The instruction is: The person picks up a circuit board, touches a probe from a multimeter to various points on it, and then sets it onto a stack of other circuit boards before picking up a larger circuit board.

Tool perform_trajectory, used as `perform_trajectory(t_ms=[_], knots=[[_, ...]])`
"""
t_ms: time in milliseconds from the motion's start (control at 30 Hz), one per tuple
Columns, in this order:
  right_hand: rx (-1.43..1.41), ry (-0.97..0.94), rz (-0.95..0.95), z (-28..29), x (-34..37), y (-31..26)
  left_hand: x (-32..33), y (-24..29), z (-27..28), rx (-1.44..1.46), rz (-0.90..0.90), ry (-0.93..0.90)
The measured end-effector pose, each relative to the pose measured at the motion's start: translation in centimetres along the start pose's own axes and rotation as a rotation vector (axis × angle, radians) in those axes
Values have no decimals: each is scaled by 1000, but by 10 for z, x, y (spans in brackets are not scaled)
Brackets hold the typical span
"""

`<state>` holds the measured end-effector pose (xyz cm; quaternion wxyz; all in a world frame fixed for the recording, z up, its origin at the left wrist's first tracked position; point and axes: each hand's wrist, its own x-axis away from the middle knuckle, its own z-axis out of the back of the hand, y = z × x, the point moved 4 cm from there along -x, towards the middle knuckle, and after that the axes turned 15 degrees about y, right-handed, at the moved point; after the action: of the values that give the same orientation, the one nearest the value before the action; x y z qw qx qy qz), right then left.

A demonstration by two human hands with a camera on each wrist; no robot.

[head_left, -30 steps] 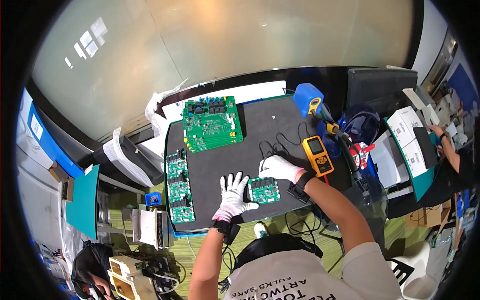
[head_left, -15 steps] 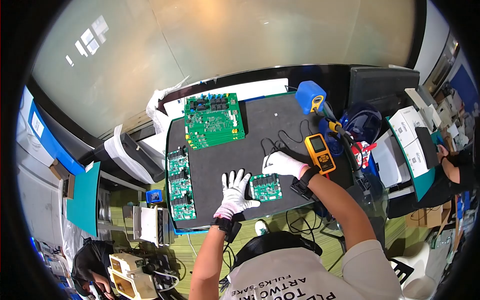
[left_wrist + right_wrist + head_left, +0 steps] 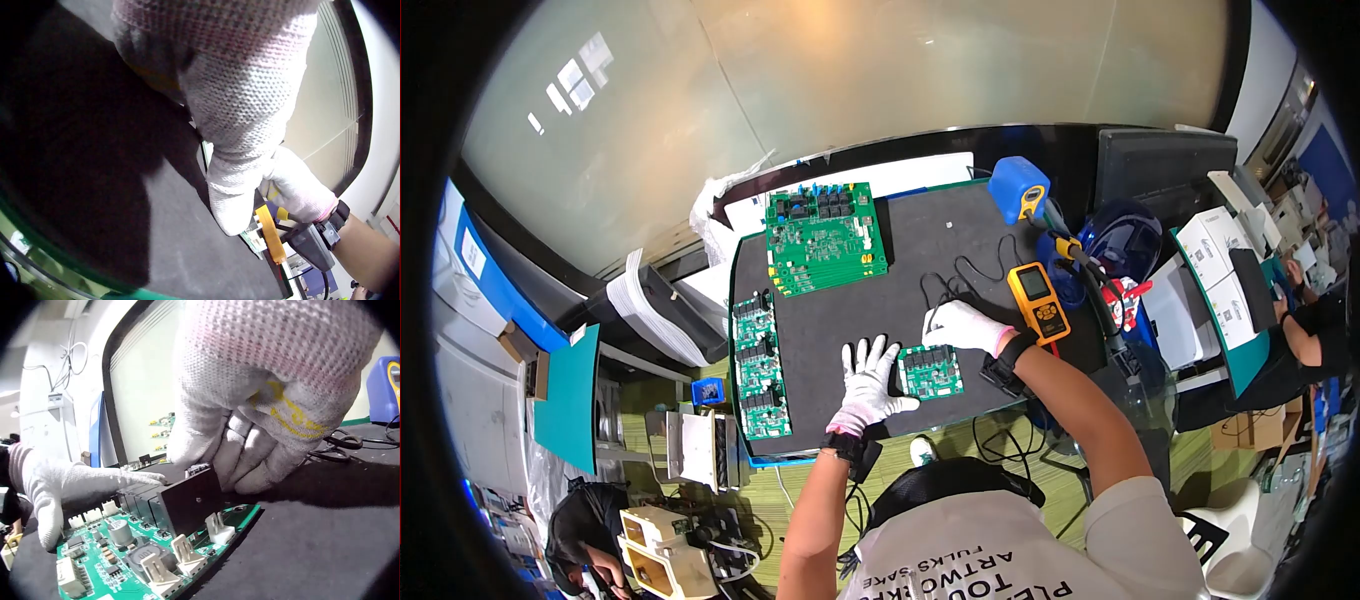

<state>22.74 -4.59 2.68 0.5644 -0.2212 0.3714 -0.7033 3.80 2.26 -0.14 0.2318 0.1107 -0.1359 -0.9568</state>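
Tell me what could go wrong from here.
The right hand might knock the black blocks on the board, since they stand close to its fingers. The cable beside that hand might snag. The board lies near the edge of the table, so a bump could push it off.

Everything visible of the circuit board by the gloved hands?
The circuit board is green, lying flat on the dark mat, with black blocks along its far edge, white sockets and a silver can. The left hand is at its left edge, the right hand at its far edge; contact is unclear.
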Motion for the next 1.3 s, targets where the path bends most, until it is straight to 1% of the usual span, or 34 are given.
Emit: perform_trajectory(t_ms=[467,733,867,933,967,1033,1067,1100,1167,1233,1300], knots=[[14,-11,4,-2,-1,2,-1,0,1,-6,4,-15],[-32,-19,16,0,0,0,0,-1,0,-2,-4,0],[14,-24,8,0,-1,-1,-1,0,1,-7,-7,8],[-105,-26,-29,3,1,-2,0,1,2,-5,8,-23],[-101,-28,-31,5,1,-2,-1,2,3,0,8,-21],[-250,33,-164,10,2,1,-1,1,4,0,10,-29],[-292,69,-198,16,5,-2,-1,1,4,8,7,-23],[-303,98,-168,19,8,3,-1,1,3,11,9,-27],[-227,121,-95,29,16,4,-1,0,2,13,0,-12],[-199,121,-111,35,27,5,0,0,2,16,-4,-8],[-157,71,-170,33,37,6,0,0,2,10,-6,-2]])
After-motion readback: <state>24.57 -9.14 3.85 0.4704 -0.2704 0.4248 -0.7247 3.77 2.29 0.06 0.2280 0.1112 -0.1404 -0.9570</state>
